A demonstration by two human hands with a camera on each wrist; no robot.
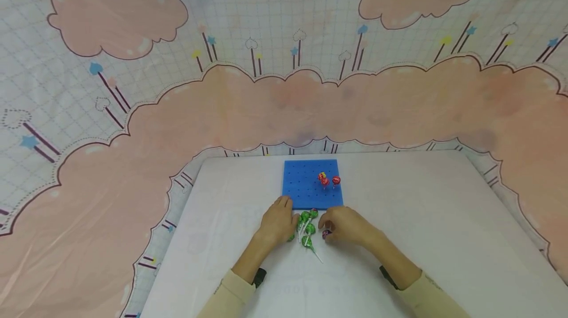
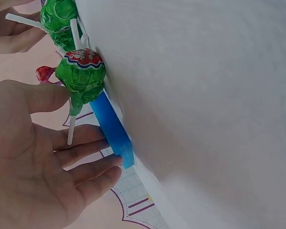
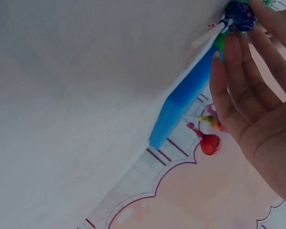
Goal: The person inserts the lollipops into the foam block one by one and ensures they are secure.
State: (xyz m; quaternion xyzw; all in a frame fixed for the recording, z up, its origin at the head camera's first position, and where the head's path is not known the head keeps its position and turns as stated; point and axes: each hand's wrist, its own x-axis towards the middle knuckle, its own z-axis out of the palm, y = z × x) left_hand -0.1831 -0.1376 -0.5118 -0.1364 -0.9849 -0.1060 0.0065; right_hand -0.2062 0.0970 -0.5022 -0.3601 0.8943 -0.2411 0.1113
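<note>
A blue pegboard (image 1: 306, 185) with small holes lies on the table, red-wrapped lollipops (image 1: 336, 180) standing in its right part. My left hand (image 1: 278, 220) rests at the board's near left corner, fingers fairly straight. Beside its thumb in the left wrist view is a green-wrapped lollipop (image 2: 83, 76); whether they touch I cannot tell. Between the hands lies a loose cluster of green lollipops (image 1: 307, 241). Just right of them, my right hand (image 1: 348, 225) pinches a dark blue-purple lollipop (image 3: 240, 16) by its wrapped head, its white stick pointing away from the palm.
The white table (image 1: 399, 199) extends around the board and the hands. Behind it hangs a backdrop cloth (image 1: 284, 106) printed with peach clouds. Dark bands (image 1: 259, 277) circle both wrists below the sleeves.
</note>
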